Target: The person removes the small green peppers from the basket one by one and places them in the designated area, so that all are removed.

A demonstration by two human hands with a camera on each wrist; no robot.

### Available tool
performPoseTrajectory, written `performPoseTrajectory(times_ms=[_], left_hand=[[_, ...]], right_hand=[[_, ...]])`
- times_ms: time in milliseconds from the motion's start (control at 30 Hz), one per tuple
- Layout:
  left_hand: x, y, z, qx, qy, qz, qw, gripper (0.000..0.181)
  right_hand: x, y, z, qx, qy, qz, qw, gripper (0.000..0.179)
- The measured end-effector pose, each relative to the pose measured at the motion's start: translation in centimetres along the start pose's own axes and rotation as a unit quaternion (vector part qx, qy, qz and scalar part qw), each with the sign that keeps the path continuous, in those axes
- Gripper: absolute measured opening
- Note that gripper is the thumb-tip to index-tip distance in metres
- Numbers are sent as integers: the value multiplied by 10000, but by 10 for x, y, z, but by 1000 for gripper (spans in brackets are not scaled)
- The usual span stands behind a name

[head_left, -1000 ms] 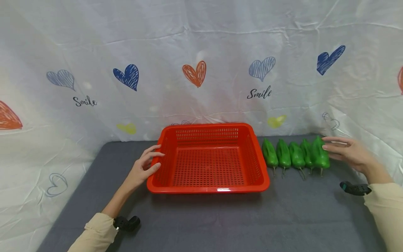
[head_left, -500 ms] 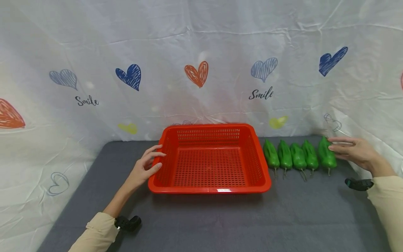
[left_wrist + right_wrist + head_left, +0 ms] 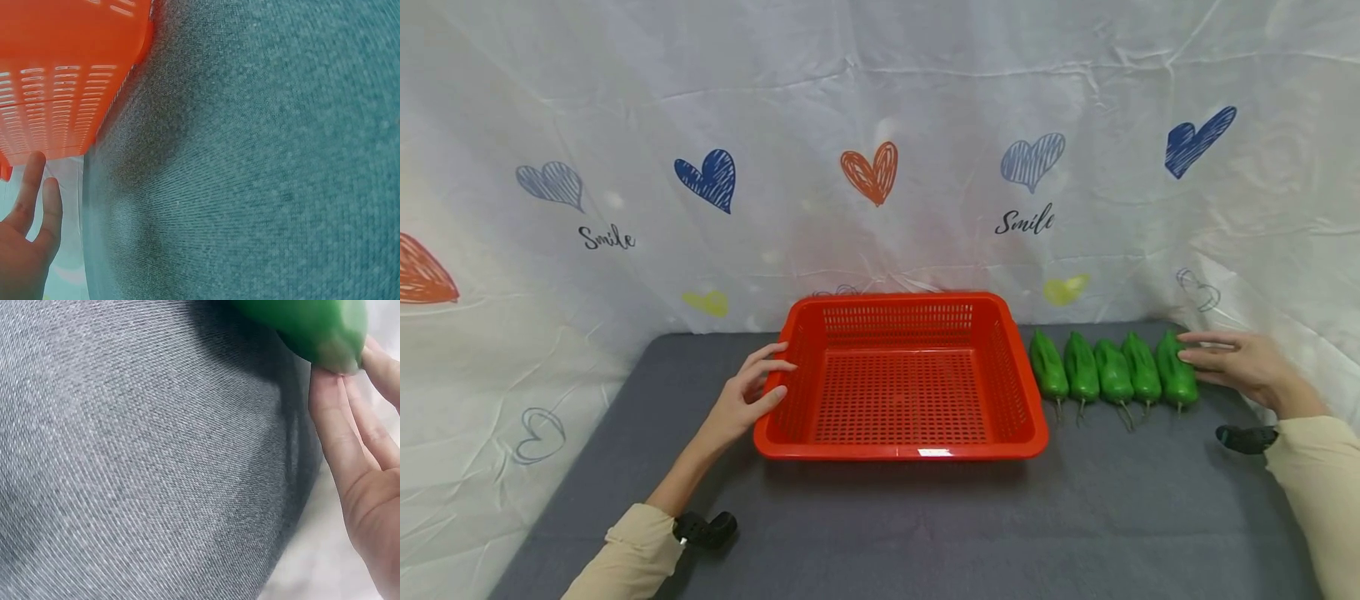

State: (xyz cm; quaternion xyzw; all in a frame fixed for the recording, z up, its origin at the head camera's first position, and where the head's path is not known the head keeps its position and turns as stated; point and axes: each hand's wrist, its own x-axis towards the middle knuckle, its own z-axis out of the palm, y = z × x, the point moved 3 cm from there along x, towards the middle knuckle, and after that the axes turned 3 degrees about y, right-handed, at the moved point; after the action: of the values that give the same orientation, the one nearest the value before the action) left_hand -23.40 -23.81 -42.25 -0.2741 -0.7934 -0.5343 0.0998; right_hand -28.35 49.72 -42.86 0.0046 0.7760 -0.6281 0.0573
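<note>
A red plastic basket (image 3: 895, 452) with slotted walls stands on the grey cloth, nothing in it. My left hand (image 3: 741, 408) rests at its left rim, thumb and a couple of fingers reaching over the edge. In the left wrist view, two straight fingers (image 3: 52, 206) show beside the basket's outer wall (image 3: 69, 100). To the right of the basket, several green peppers lie side by side, stems toward me. The rightmost green pepper (image 3: 1177, 375) is held at its right side by the fingertips of my right hand (image 3: 1243, 367). The right wrist view shows those fingertips against the pepper's end (image 3: 325, 337).
The grey tablecloth (image 3: 895, 533) spreads in front of the basket. A white curtain (image 3: 940, 100) with printed hearts hangs right behind the table's back edge. Among the other peppers, the leftmost one (image 3: 1048, 367) lies close to the basket's right wall.
My right hand has shifted the rightmost pepper right, off its neighbour, then slightly back left and down into line with the others. The left hand and basket stay in place.
</note>
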Motion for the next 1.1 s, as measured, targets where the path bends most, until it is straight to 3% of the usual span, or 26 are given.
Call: performPoseTrajectory(times_ms=[367,533,867,1100], left_hand=[[2,-1,1,12,3,-65,10000,34],[3,-2,2,-10,-1,-59,10000,34],[3,-1,5,-78,-5,-91,9999,34],[2,1,4,-117,-6,-127,9999,35]], right_hand=[[-1,3,2,227,-53,145,9996,30],[-5,2,2,16,-80,113,9999,31],[-14,-4,-1,-456,-336,-345,9978,37],[-20,-10,5,-877,-34,-493,9949,35]])
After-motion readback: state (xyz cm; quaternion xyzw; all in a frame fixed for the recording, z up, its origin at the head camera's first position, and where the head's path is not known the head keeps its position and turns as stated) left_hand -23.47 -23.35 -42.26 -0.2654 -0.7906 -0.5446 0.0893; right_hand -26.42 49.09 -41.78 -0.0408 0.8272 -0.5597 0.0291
